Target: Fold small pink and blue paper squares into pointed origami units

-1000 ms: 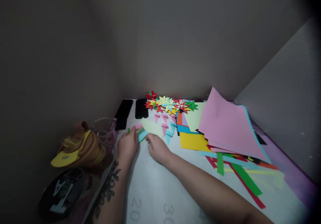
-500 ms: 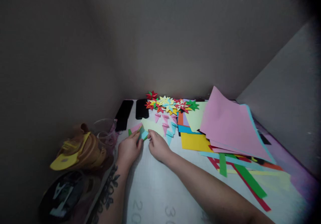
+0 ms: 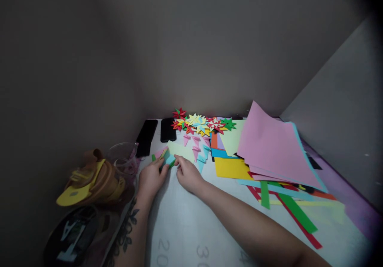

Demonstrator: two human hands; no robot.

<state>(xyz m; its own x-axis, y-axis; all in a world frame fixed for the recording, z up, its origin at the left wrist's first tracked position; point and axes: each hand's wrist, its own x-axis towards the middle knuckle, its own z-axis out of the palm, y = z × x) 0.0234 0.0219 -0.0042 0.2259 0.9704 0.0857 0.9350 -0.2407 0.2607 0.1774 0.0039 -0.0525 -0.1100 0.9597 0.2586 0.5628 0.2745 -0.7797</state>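
Between my hands is a small folded piece of light blue paper (image 3: 169, 159), with a green edge showing under it. My left hand (image 3: 152, 177) is closed on its left side, thumb in front. My right hand (image 3: 189, 174) is curled, its thumb and index finger pinching the right edge. A pale green sheet (image 3: 181, 150) lies just behind, and pink paper (image 3: 162, 153) shows by my left fingertips. Small folded pink pieces (image 3: 196, 152) and light blue pieces (image 3: 204, 154) lie to the right of the pale green sheet.
Several folded paper stars (image 3: 197, 122) line the back. Two dark phones (image 3: 168, 130) lie at the back left. Stacked coloured sheets, pink on top (image 3: 272, 147), and loose strips (image 3: 297, 213) cover the right side. A clear cup (image 3: 122, 157), tan bag (image 3: 101, 179) and black cap (image 3: 72, 235) sit left.
The view has shifted slightly. My hands stay at the light blue paper, which looks opened a little wider between them; both keep hold.
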